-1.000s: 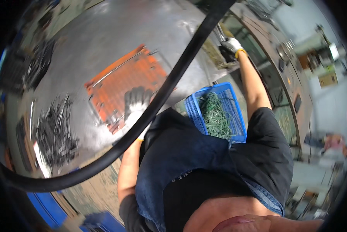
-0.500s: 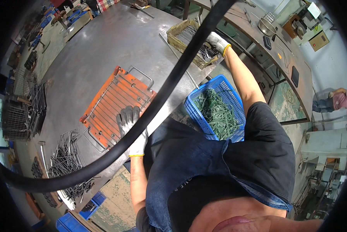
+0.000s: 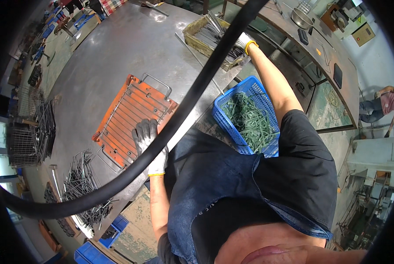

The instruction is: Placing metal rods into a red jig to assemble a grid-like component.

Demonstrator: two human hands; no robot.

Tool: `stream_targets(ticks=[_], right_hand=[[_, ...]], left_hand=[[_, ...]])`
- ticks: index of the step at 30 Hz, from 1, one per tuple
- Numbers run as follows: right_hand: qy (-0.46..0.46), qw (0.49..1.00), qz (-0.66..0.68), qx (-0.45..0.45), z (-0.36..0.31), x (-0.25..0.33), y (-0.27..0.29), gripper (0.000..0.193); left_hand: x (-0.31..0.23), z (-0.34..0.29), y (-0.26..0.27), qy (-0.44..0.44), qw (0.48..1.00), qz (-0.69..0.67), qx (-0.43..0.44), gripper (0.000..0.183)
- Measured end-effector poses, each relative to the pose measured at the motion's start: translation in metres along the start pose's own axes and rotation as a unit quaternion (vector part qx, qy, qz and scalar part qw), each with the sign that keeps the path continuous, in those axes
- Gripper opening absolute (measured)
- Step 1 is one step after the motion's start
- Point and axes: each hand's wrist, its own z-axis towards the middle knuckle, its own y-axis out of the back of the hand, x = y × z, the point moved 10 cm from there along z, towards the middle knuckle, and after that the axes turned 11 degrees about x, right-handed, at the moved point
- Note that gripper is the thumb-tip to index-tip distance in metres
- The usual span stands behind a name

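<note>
My left hand [image 3: 145, 137], in a white glove with a dark grey coated palm side, rests with fingers extended on the near right part of a wire grill rack [image 3: 156, 80]. That rack, with a looped handle at each end, lies in an orange jig plate [image 3: 116, 104] on the metal table. My right hand [image 3: 244, 41], gloved too, reaches to the right side of a yellowish tray [image 3: 188, 38] holding metal rods [image 3: 207, 34]. A black cable [image 3: 214, 66] across the view hides its fingers. Several rods stick up at the tray's far side.
A blue plastic basket [image 3: 225, 118] of green strips [image 3: 249, 121] stands right of my body. Loose bent wires [image 3: 85, 187] heap at the table's left edge. A long thin rod [image 3: 197, 57] lies beside the tray. Another table [image 3: 320, 55] stands at the far right; a person [image 3: 381, 103] is beyond.
The raised rods in the tray have shifted left, and my right hand has moved slightly left and up. My left hand stays on the rack. The whole view has shifted slightly.
</note>
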Motion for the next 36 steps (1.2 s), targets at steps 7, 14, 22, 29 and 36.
stream_targets(ticks=[7, 14, 22, 29, 36], right_hand=[[0.128, 0.972, 0.196, -0.031, -0.016, 0.046, 0.001, 0.034], [0.419, 0.889, 0.136, 0.124, -0.096, 0.193, -0.131, 0.030], [0.380, 0.908, -0.069, 0.162, -0.140, 0.208, -0.243, 0.038], [0.442, 0.881, 0.157, 0.059, -0.145, 0.230, -0.225, 0.029], [0.385, 0.865, 0.252, 0.198, -0.139, 0.229, -0.235, 0.033]], left_hand=[[0.005, 0.005, 0.020, -0.005, 0.990, -0.133, -0.038, 0.040], [-0.015, 0.050, 0.093, 0.073, 0.882, -0.465, 0.018, 0.055], [0.013, 0.012, 0.028, 0.100, 0.900, -0.418, 0.069, 0.025], [0.013, 0.007, 0.049, 0.042, 0.932, -0.359, -0.012, 0.024], [0.017, -0.005, 0.052, 0.147, 0.895, -0.415, 0.074, 0.024]])
